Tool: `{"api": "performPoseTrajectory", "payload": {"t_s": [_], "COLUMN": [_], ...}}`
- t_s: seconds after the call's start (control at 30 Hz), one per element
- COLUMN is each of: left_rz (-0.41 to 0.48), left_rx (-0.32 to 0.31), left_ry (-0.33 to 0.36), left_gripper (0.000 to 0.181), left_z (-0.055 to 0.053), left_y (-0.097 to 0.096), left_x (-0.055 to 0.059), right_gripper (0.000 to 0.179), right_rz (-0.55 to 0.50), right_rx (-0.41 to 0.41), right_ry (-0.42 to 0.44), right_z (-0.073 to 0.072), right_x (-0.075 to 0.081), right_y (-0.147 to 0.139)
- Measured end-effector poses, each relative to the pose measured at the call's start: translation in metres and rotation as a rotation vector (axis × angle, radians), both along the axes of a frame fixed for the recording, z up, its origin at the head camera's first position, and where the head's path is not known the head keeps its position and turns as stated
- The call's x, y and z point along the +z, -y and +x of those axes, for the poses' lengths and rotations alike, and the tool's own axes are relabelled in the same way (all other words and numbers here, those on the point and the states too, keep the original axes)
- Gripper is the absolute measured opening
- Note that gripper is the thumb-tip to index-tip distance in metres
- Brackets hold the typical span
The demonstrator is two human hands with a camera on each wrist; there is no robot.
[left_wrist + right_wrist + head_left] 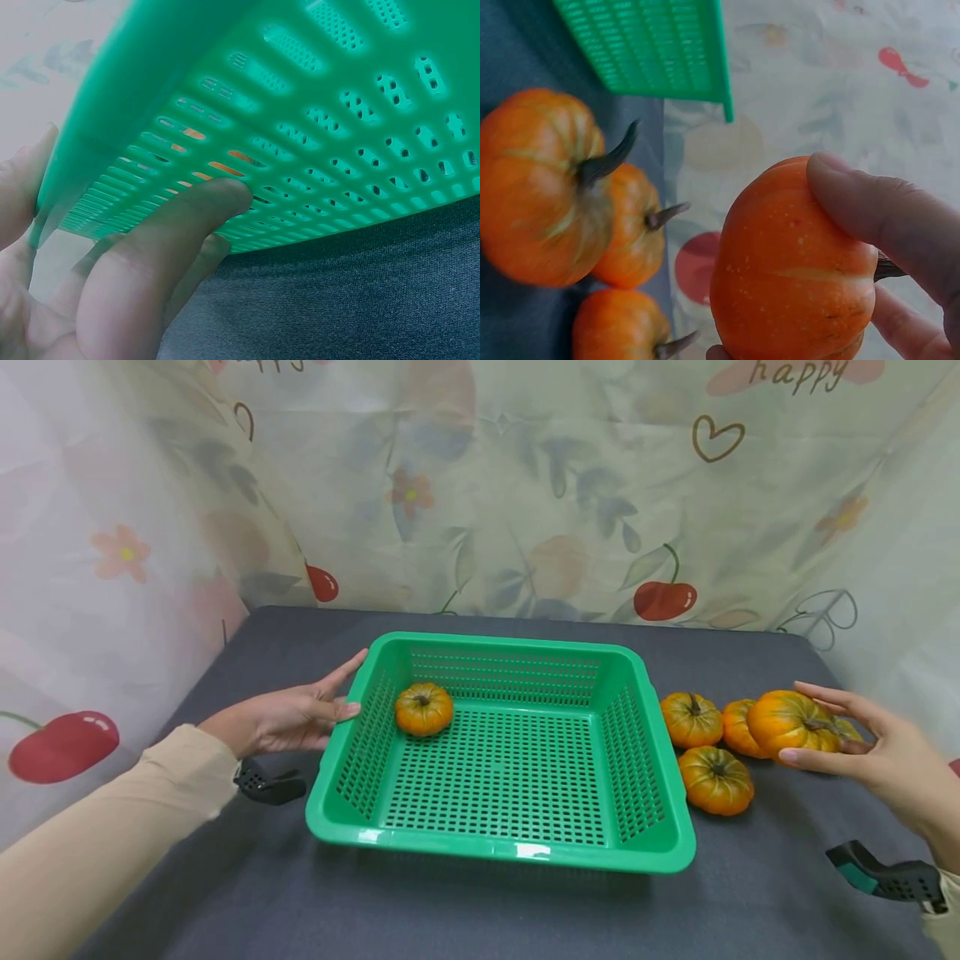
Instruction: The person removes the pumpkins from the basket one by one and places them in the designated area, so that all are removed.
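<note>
A green perforated plastic basket (498,852) stands in the middle of the table, with one small orange pumpkin (424,710) inside at its left. My left hand (296,714) holds the basket's left rim; in the left wrist view its fingers (157,255) lie against the outside of the slotted wall. At the right, my right hand (892,747) grips another small pumpkin (791,725) between thumb and fingers, seen close in the right wrist view as an orange pumpkin (795,262) with a dark stem. It is held above the table, beside the other pumpkins.
Several more pumpkins lie to the right of the basket, among them a front one (716,781) and one near the basket wall (692,720). The dark grey table (480,914) is bordered by a patterned curtain (495,510) at the back and sides.
</note>
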State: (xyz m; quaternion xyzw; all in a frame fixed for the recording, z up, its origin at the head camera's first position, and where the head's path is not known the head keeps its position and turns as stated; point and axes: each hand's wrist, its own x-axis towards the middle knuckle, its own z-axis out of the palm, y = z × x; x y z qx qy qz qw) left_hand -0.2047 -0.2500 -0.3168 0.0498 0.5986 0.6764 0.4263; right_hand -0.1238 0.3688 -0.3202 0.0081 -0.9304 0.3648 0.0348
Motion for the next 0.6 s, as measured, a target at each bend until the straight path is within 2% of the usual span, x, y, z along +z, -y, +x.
{"api": "performPoseTrajectory", "payload": {"t_s": [0.17,0.33,0.5,0.6], "left_rz": [0.003,-0.002,-0.007,-0.006], "left_rx": [0.002,0.005,0.006,0.001], "left_ry": [0.0,0.0,-0.002,-0.006], "left_gripper": [0.088,0.088,0.089,0.089], "left_z": [0.0,0.0,0.0,0.0], "left_y": [0.0,0.0,0.0,0.0], "left_x": [0.0,0.0,-0.001,-0.001], "right_gripper": [0.081,0.086,0.094,0.095], "right_rz": [0.021,0.068,0.044,0.024], "right_rx": [-0.027,-0.051,-0.065,-0.063], "right_ry": [0.043,0.127,0.225,0.255], "right_z": [0.001,0.002,0.004,0.005], "right_x": [-0.015,-0.027,-0.036,-0.04], "right_y": [-0.011,-0.018,-0.024,-0.027]}}
